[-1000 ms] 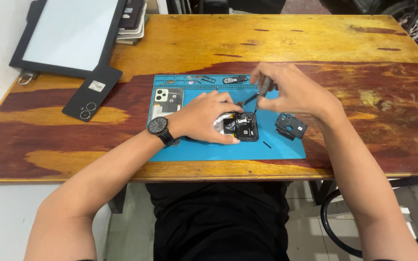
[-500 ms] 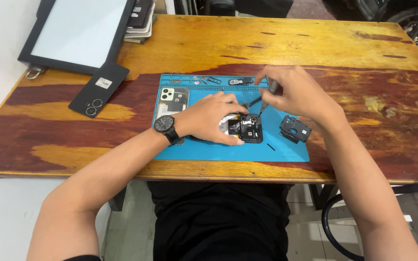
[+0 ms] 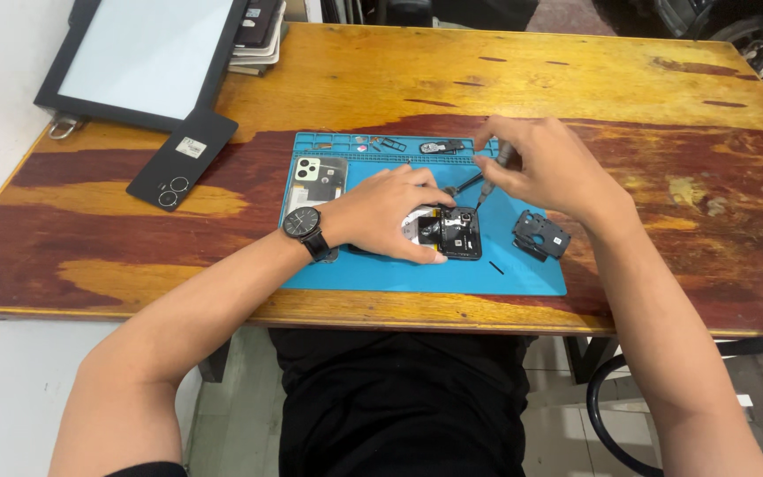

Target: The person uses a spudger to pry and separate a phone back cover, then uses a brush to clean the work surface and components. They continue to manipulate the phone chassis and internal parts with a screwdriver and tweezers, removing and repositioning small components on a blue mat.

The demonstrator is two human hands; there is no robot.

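An opened black phone [image 3: 454,235] lies on a blue work mat [image 3: 523,276], its inner parts showing. My left hand [image 3: 386,212], with a black wristwatch [image 3: 302,224] on the wrist, presses down on the phone and holds it still. My right hand [image 3: 540,168] grips a thin screwdriver [image 3: 493,181] whose tip points down at the phone's top end. A second dark tool [image 3: 463,185] sticks out between the two hands.
A loose black cover piece [image 3: 540,234] lies on the mat to the right. A second phone [image 3: 315,179] lies face down at the mat's left. On the wooden table [image 3: 381,79] a black back cover [image 3: 182,159] and a large framed panel [image 3: 139,57] lie at far left.
The view has shifted slightly. Both hands stay at the phone; my right hand has moved a little with the screwdriver.
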